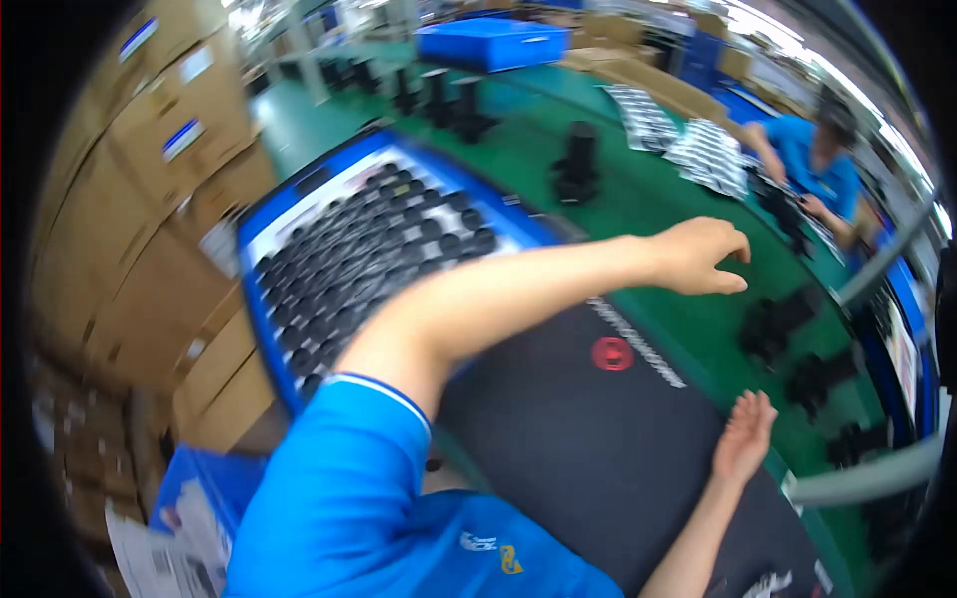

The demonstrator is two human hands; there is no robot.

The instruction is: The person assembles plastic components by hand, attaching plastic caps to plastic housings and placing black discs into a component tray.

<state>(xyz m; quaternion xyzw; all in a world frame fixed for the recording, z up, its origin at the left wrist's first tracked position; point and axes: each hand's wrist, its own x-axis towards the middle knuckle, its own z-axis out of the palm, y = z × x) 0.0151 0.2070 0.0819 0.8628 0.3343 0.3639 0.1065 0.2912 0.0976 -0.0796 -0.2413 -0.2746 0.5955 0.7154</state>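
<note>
Tray parts [369, 244]: blurred, kind not made out.
Right forearm [688, 553]: cut off by the lower edge.
Black parts [773, 324]: shape smeared.

Green table [638, 199]; black mat [558, 429], red logo [612, 353]; blue tray [261, 329], black parts [369, 249].

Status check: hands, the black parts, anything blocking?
Left hand empty, fingers curled, over the green table. Right hand flat on the black mat. Black parts just beyond, untouched. Nothing between.
</note>
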